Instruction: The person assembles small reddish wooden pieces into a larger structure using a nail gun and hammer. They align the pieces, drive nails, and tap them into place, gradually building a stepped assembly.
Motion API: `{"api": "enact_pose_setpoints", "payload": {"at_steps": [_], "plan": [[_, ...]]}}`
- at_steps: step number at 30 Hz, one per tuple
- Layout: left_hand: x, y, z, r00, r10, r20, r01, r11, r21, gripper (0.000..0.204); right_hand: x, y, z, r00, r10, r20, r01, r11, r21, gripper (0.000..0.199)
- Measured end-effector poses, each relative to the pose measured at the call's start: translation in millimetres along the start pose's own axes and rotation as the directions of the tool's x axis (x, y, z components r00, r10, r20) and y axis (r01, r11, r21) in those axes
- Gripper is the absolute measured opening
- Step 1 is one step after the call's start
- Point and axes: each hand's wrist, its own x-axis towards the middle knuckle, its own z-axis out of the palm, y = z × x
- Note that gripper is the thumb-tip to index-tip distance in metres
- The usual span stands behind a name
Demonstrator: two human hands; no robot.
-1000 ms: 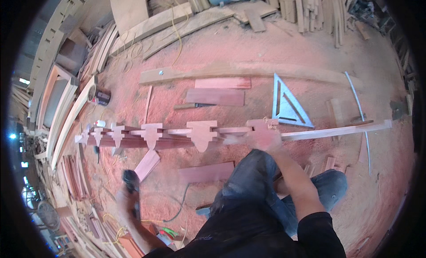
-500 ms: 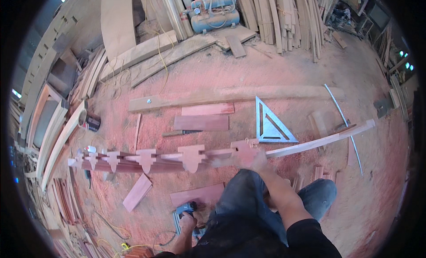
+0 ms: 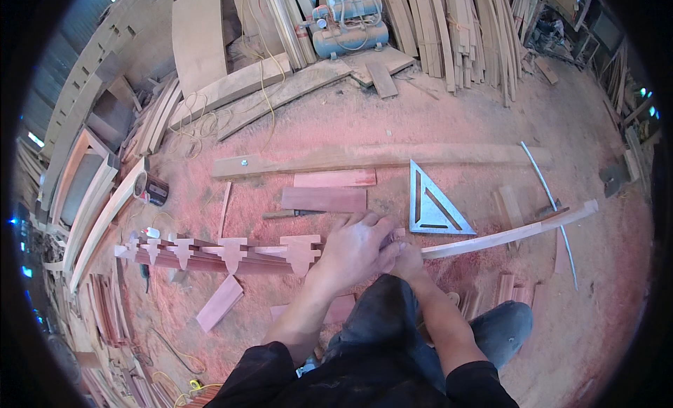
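A long, slightly curved piece of reddish wood (image 3: 505, 236) lies across in front of me, with several profiled wooden blocks (image 3: 301, 252) along its left half. My left hand (image 3: 356, 250) bends its fingers over the top of one profiled block, which it mostly hides. Beside it, touching it, my right hand (image 3: 405, 259) is closed at the same block, low on its right side. What exactly each set of fingertips presses is covered. By my left hip shows a small part of a blue nail gun (image 3: 306, 368), mostly behind my sleeve.
Beyond the work lie a metal triangular square (image 3: 442, 208), flat reddish boards (image 3: 324, 199) and a long beam (image 3: 280, 164). A thin metal rod (image 3: 543, 184) crosses near the right end. A can (image 3: 151, 189) stands left; a blue air compressor (image 3: 350, 38) stands at the back.
My left hand has let go of the nail gun and come up and right onto the profiled block. My right hand stays by that block. The view has shifted slightly.
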Motion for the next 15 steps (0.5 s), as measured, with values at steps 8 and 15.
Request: {"api": "enact_pose_setpoints", "payload": {"at_steps": [8,15], "plan": [[10.0,-7.4,-20.4,0.516,0.066,-0.854,0.078,0.989,0.123,0.031,-6.5,3.8,-12.8,0.966,0.037,0.255,-0.035,0.999,-0.011,0.066],[-21.4,-21.4,-16.5,0.804,-0.505,-0.312,0.573,0.798,0.185,0.046,12.1,8.0,-29.8,0.848,-0.023,0.529,0.093,0.99,-0.107,0.078]]}}
